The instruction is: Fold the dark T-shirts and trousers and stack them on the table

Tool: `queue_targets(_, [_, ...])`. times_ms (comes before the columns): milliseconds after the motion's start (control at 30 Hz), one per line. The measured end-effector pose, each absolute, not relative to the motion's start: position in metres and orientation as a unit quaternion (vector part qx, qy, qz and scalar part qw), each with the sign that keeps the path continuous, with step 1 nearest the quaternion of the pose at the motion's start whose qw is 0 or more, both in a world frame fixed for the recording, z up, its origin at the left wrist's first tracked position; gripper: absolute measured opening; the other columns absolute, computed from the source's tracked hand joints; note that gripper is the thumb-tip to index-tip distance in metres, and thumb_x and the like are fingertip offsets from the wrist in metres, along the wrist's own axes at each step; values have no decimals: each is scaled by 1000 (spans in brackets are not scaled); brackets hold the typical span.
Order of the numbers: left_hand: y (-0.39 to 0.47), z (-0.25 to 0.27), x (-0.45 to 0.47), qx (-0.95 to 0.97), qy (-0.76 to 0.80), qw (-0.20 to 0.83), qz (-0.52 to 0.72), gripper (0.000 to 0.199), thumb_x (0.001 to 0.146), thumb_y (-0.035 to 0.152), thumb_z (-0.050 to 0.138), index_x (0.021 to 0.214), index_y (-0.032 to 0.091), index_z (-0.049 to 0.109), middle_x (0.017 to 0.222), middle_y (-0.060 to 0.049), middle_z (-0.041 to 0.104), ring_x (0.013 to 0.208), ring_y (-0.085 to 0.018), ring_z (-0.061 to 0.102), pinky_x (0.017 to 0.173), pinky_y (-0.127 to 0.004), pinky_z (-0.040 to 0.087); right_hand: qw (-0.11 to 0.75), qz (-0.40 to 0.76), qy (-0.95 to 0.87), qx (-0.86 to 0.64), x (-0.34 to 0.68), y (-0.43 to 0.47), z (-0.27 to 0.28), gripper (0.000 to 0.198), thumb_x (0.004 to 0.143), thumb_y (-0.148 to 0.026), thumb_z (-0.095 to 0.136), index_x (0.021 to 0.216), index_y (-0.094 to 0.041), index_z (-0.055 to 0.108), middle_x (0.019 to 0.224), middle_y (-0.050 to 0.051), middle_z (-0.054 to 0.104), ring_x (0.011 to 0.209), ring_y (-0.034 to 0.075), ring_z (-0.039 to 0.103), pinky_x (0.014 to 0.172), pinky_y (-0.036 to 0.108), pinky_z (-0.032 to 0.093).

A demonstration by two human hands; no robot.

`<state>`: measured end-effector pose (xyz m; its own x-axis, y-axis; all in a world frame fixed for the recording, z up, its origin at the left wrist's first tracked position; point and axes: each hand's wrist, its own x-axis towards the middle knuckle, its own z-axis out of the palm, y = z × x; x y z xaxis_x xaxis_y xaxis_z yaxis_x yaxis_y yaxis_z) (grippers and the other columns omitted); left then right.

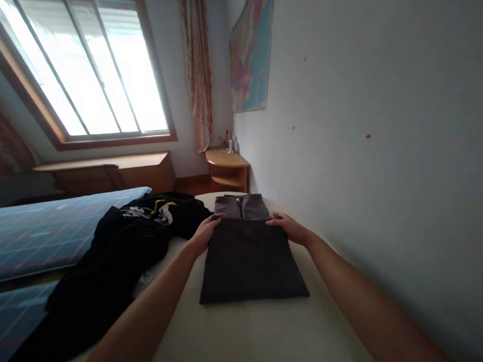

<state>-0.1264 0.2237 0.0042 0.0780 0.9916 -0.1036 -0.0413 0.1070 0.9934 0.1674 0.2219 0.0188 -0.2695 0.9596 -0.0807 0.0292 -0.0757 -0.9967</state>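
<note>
A dark grey folded garment, apparently a shirt [251, 261], lies flat on a pale cream surface [249, 332] in front of me. My left hand [206, 234] pinches its far left corner, thumb on top. At the far right corner, my right hand [290, 227] grips the cloth the same way. Just beyond the far edge lies a lighter grey folded garment [254, 206] with a small white label at its neck. The dark cloth meets or overlaps its near edge; I cannot tell which.
A black garment heap [119, 252] with white and yellow print lies left, partly over a blue checked mattress [66, 228]. A bare wall [364, 142] rises close on the right. Behind stand a corner shelf [226, 159], a wooden desk [143, 162] and a window [98, 75].
</note>
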Motion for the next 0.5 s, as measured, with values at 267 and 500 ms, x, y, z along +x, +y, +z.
queue_targets(267, [236, 9, -125, 668, 600, 288, 332, 35, 77, 37, 73, 105, 17, 65, 105, -12, 71, 103, -28, 64, 89, -36, 47, 261, 388, -684, -560, 162, 264, 20, 56, 56, -49, 88, 94, -17, 64, 87, 8, 74, 82, 21, 68, 76, 32, 53])
queue_targets(500, [249, 25, -103, 782, 570, 187, 171, 47, 75, 52, 72, 110, 21, 67, 102, -12, 75, 109, -34, 65, 95, -40, 43, 164, 315, -745, -566, 138, 281, 15, 39, 54, -51, 88, 72, -20, 74, 73, 4, 73, 72, 21, 66, 66, 29, 48])
